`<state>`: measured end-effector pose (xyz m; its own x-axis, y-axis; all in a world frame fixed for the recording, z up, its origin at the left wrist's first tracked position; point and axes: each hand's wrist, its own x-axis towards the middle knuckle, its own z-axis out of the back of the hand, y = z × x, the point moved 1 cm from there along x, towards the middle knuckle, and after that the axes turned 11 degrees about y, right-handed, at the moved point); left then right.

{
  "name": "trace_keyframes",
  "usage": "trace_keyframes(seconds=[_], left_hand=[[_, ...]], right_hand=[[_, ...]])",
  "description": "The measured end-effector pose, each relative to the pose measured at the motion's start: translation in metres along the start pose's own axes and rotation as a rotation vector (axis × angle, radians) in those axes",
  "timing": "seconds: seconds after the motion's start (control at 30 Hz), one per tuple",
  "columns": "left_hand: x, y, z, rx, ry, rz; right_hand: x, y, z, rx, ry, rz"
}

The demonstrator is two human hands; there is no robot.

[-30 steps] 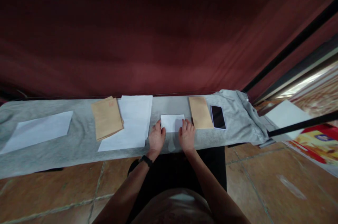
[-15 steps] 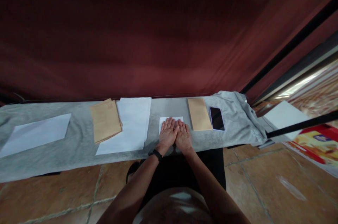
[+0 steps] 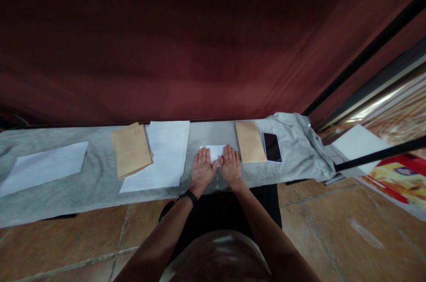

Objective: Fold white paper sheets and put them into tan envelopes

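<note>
On the small white paper (image 3: 216, 152), we lay our left hand (image 3: 203, 169) and right hand (image 3: 230, 166) flat, one at each side, palms down. Our grip is spread out flat on both hands. The small white paper lies on a gray cloth (image 3: 100, 171). Left of it are big white sheets (image 3: 167, 153), with brown envelopes (image 3: 132, 151) partly on top. Right of it is another brown envelope (image 3: 250, 142), and past that, a phone (image 3: 272, 147).

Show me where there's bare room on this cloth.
The cloth is bare between the leftmost sheet and stacked brown envelopes and, rumpled, right of the smartphone. Crowded where left hand and right hand rest on small white paper.
</note>
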<state>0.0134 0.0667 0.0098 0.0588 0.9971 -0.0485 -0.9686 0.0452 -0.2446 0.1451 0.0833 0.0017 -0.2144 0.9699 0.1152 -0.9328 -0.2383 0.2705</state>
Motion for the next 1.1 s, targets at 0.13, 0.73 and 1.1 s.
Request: trace_keyframes(seconds=[0.13,0.73,1.1], left_hand=[[0.001,0.000,0.002,-0.003,0.006,-0.005],[-0.001,-0.001,0.014,0.048,0.291,-0.303],[-0.004,0.000,0.060,-0.006,0.205,-0.336]], right_hand=[[-0.022,-0.003,-0.002,-0.002,-0.053,0.056],[-0.044,-0.005,0.000,-0.028,-0.082,0.069],[-0.024,-0.017,0.031,0.282,-0.074,0.100]])
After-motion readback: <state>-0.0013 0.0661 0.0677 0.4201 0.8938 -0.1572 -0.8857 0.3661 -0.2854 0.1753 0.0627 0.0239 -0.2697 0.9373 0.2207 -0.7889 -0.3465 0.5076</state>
